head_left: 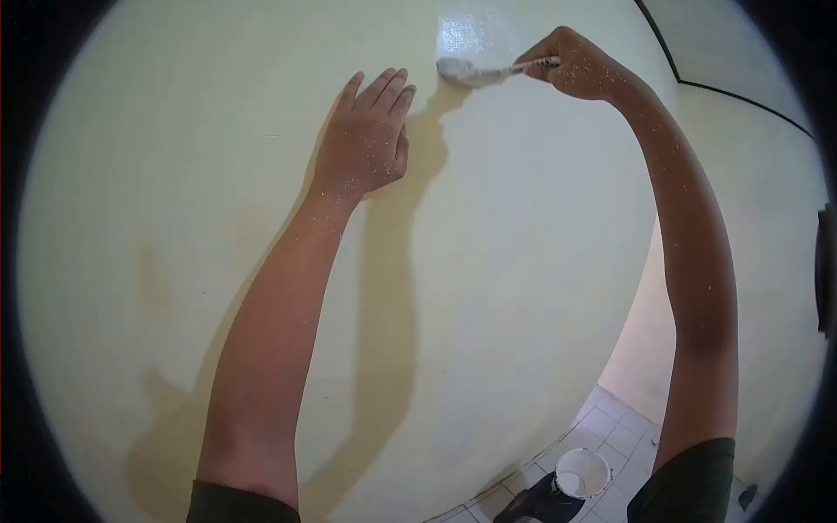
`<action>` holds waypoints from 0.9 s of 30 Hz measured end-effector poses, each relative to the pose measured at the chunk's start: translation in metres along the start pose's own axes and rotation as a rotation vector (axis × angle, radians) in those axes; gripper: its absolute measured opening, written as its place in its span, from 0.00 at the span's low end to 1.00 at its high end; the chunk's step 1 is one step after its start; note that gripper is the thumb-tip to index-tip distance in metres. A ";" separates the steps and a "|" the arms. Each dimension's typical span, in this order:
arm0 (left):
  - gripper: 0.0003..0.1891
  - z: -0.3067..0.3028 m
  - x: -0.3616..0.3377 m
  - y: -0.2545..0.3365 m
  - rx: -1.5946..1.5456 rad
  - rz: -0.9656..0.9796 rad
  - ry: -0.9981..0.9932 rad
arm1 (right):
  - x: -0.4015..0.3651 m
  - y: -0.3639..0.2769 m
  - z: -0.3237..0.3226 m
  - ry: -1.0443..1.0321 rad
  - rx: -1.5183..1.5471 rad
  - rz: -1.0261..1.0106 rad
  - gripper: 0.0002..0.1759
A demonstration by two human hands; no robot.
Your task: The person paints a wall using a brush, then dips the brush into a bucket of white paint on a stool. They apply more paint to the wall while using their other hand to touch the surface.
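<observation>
My left hand (369,131) lies flat against the pale yellow wall (514,235), fingers spread and pointing up. Up and to the right, my right hand (571,65) grips the handle of a paintbrush (475,73). The brush head, coated in whitish paint, touches the wall just below a shiny wet white patch (471,33). Small paint specks dot both hands and forearms.
On the tiled floor (615,436) at the lower right stands a white bucket (582,473) with whitish contents, beside a dark object (539,501). Another wall (750,200) is on the right, with a dark line running across its upper part. A dark item (822,270) is at the right edge.
</observation>
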State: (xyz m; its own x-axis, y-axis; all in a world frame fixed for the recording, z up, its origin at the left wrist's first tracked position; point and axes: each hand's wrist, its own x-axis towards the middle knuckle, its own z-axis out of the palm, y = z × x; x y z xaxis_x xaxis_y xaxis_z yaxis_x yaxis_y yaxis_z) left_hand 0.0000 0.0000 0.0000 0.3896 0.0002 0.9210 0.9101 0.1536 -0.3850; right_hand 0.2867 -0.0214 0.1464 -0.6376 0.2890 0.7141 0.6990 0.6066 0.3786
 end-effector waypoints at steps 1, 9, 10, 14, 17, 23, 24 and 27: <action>0.28 0.000 0.000 0.000 -0.001 0.001 0.005 | -0.001 0.003 0.004 -0.048 0.032 -0.009 0.12; 0.28 -0.020 -0.044 -0.022 -0.010 0.057 -0.080 | -0.035 -0.043 0.032 -0.252 0.093 0.085 0.09; 0.28 -0.032 -0.049 -0.039 -0.013 0.093 -0.089 | -0.037 -0.059 0.032 -0.171 0.114 0.086 0.09; 0.28 0.008 -0.011 0.002 -0.008 0.015 -0.030 | -0.012 0.013 0.024 0.129 -0.011 0.011 0.08; 0.29 0.013 -0.003 -0.003 -0.002 0.034 0.020 | 0.001 0.019 0.026 0.361 -0.151 0.013 0.08; 0.28 0.014 0.000 -0.005 -0.021 0.041 0.043 | 0.022 0.009 0.029 0.619 -0.190 0.165 0.10; 0.28 0.014 0.000 -0.006 -0.016 0.042 0.048 | 0.027 0.008 0.025 0.618 -0.197 0.228 0.11; 0.27 0.014 -0.001 -0.005 -0.012 0.044 0.051 | 0.037 0.003 0.018 0.667 -0.269 0.230 0.13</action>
State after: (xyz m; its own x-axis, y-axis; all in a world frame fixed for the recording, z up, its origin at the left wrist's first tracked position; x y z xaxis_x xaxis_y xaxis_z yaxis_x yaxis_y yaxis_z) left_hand -0.0065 0.0131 0.0018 0.4357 -0.0438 0.8990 0.8933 0.1429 -0.4260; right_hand 0.2595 0.0044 0.1639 -0.1944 -0.1751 0.9652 0.9004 0.3587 0.2464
